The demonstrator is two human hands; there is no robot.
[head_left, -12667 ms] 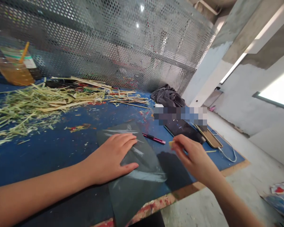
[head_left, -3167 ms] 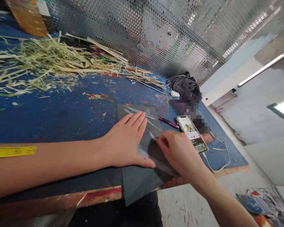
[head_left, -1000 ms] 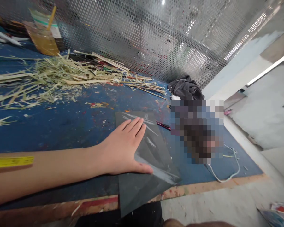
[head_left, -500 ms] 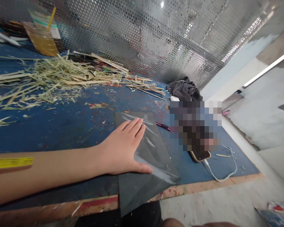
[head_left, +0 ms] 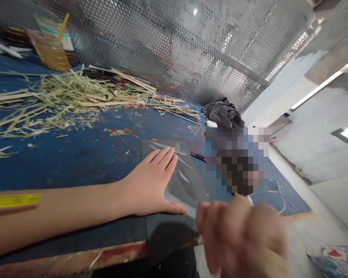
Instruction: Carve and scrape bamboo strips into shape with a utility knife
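My left hand (head_left: 150,185) lies flat and open on a dark grey sheet of sandpaper (head_left: 188,185) streaked with pale dust, near the front edge of the blue worktable (head_left: 84,154). My right hand (head_left: 240,231) is close to the camera at the lower right, smeared by motion, with its fingers curled; whether it holds anything does not show. It hovers over the sheet's right corner.
Bamboo strips and shavings (head_left: 63,96) litter the back left. A plastic cup with an amber drink (head_left: 50,50) stands by the perforated metal screen (head_left: 176,46). A dark cloth (head_left: 223,114), a red pen (head_left: 197,156) and a white cable (head_left: 278,189) lie to the right. A yellow ruler (head_left: 14,200) lies at the left.
My right hand, out of view half a second ago, has come up into view at the lower right. The left hand has stayed flat on the sheet.
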